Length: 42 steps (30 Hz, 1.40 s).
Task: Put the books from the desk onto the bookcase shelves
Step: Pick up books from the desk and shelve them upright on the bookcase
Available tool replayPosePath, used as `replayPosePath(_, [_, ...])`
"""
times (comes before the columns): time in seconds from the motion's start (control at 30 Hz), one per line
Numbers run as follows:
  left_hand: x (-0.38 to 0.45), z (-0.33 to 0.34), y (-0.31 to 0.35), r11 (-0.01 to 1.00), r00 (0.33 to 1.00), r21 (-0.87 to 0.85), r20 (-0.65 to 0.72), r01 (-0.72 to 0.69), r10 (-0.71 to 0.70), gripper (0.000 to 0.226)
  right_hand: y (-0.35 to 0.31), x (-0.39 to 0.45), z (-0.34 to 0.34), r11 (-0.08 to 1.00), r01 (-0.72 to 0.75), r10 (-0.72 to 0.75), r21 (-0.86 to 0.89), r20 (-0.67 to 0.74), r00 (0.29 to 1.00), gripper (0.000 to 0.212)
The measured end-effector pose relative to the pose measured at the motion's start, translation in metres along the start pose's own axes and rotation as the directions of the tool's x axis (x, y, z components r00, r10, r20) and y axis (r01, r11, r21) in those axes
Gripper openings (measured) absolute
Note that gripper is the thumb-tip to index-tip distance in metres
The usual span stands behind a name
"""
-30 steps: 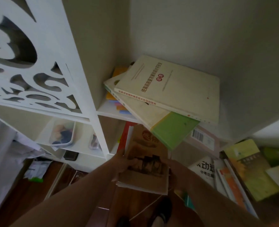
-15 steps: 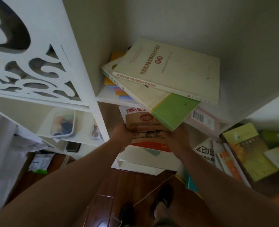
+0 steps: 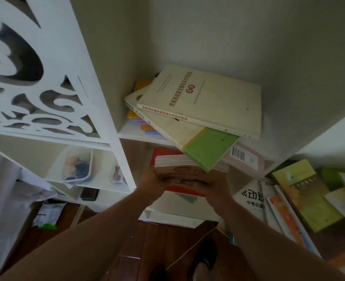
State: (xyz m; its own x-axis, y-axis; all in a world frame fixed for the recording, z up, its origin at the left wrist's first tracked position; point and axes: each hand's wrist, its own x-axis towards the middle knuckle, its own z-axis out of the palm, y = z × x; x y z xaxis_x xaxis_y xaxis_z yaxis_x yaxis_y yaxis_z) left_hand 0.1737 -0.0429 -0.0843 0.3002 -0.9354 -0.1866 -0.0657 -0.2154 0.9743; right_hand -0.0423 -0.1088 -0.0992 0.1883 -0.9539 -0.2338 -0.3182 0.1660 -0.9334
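Both hands on the brown book (image 3: 184, 173) — left hand (image 3: 150, 184) clamped on its left edge, right hand (image 3: 213, 187) clamped on its right edge, fingers under, thumbs on top. Book sits flat on a stack in the lower bookcase (image 3: 115, 110) shelf, front edge sticking out toward the person. Shelf above: cream book (image 3: 206, 100) on top of a green-cornered book (image 3: 206, 149) (both overhang the shelf lip), 2 more partly hidden beneath. More books (image 3: 301, 195) lie on the counter at right, well apart from the hands. Plastic tub (image 3: 76, 167) in the left compartment.
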Motion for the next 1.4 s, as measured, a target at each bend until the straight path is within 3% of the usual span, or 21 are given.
replayPosePath(0.1, [-0.02, -0.014, 0.004, 0.997, 0.995, 0.043, 0.075, -0.067, 0.064, 0.057, -0.011, -0.025, -0.007, 0.997, 0.057, -0.054, -0.059, 0.055, 0.997, 0.043])
replayPosePath(0.23, [-0.069, -0.041, 0.025, 0.981, 0.971, 0.111, 0.195, -0.16, 0.137, 0.059, -0.04, -0.082, -0.019, 0.984, 0.128, -0.11, -0.121, 0.144, 0.984, 0.05])
replayPosePath(0.37, [-0.119, -0.067, 0.081, 0.94, 0.933, 0.165, 0.259, -0.298, 0.251, 0.046, -0.087, -0.142, -0.032, 0.94, 0.285, -0.248, -0.187, 0.199, 0.948, 0.055])
replayPosePath(0.5, [-0.154, -0.093, 0.171, 0.899, 0.883, 0.096, 0.257, -0.428, 0.393, 0.036, -0.163, -0.186, -0.049, 0.894, 0.426, -0.401, -0.14, 0.173, 0.899, 0.044])
replayPosePath(0.6, [-0.18, -0.094, 0.246, 0.814, 0.801, 0.008, 0.185, -0.581, 0.569, 0.044, -0.235, -0.213, -0.066, 0.797, 0.601, -0.599, -0.06, 0.049, 0.799, 0.026])
replayPosePath(0.7, [-0.192, -0.083, 0.311, 0.684, 0.692, -0.109, -0.051, -0.721, 0.721, 0.068, -0.301, -0.235, -0.081, 0.658, 0.751, -0.738, 0.056, -0.145, 0.659, 0.028])
replayPosePath(0.8, [-0.185, -0.071, 0.358, 0.609, 0.631, -0.17, -0.147, -0.775, 0.762, 0.091, -0.349, -0.243, -0.095, 0.515, 0.857, -0.827, -0.011, -0.267, 0.494, 0.026])
replayPosePath(0.93, [-0.195, -0.066, 0.418, 0.348, 0.36, -0.143, -0.075, -0.927, 0.93, 0.041, -0.399, -0.246, -0.113, 0.377, 0.92, -0.88, -0.106, -0.351, 0.32, 0.025])
replayPosePath(1.0, [-0.195, -0.069, 0.439, 0.306, 0.314, -0.103, -0.071, -0.947, 0.947, 0.038, -0.42, -0.244, -0.123, 0.327, 0.93, -0.901, -0.168, -0.352, 0.253, 0.023])
replayPosePath(1.1, [-0.188, -0.072, 0.454, 0.352, 0.356, -0.047, -0.103, -0.935, 0.929, 0.041, -0.441, -0.238, -0.127, 0.265, 0.942, -0.917, -0.208, -0.358, 0.179, 0.022])
replayPosePath(1.27, [-0.19, -0.061, 0.468, 0.45, 0.451, -0.046, -0.15, -0.892, 0.88, 0.047, -0.448, -0.221, -0.134, 0.273, 0.956, -0.913, -0.106, -0.341, 0.223, 0.022])
replayPosePath(1.4, [-0.2, -0.049, 0.486, 0.484, 0.483, -0.024, -0.135, -0.875, 0.865, 0.044, -0.459, -0.212, -0.149, 0.275, 0.961, -0.914, -0.002, -0.31, 0.261, 0.02])
